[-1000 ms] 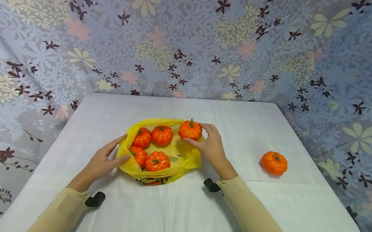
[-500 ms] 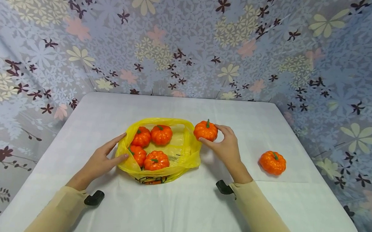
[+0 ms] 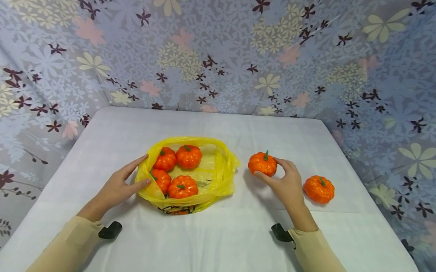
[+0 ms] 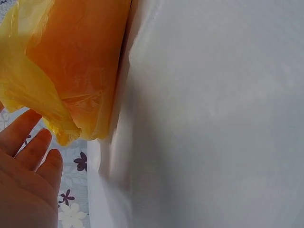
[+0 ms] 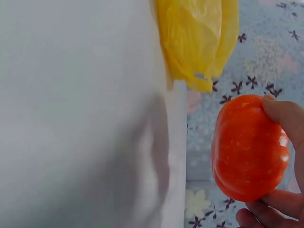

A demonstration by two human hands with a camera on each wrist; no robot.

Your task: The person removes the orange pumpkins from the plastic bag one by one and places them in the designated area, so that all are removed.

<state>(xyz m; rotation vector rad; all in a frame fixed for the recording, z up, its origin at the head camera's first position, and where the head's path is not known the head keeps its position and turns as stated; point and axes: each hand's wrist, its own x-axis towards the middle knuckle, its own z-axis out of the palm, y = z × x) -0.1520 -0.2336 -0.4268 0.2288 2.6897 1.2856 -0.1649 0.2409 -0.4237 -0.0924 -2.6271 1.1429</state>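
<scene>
My right hand point(image 3: 287, 185) holds an orange toy pumpkin point(image 3: 262, 164) with a green stem between thumb and fingers, raised over the table to the right of the bag. In the right wrist view the smooth underside of this pumpkin point(image 5: 249, 149) shows. A yellow plastic bag point(image 3: 221, 184) stands with its mouth spread wide, several pumpkins inside, one of them a front pumpkin point(image 3: 183, 187). At its left rim rests my left hand point(image 3: 116, 188), thumb and fingers extended against the plastic. The left wrist view has its loosely straight fingers point(image 4: 35, 147) beside the bag's side.
Another orange pumpkin point(image 3: 319, 189) lies on the right part of the table, beyond my right hand. A white cloth point(image 3: 206, 251) covers the table. Behind and along the sides hangs a floral fabric point(image 3: 221, 52).
My right hand has lifted a pumpkin out from over the bag's right side and carried it rightward. The left hand stays at the bag's left rim.
</scene>
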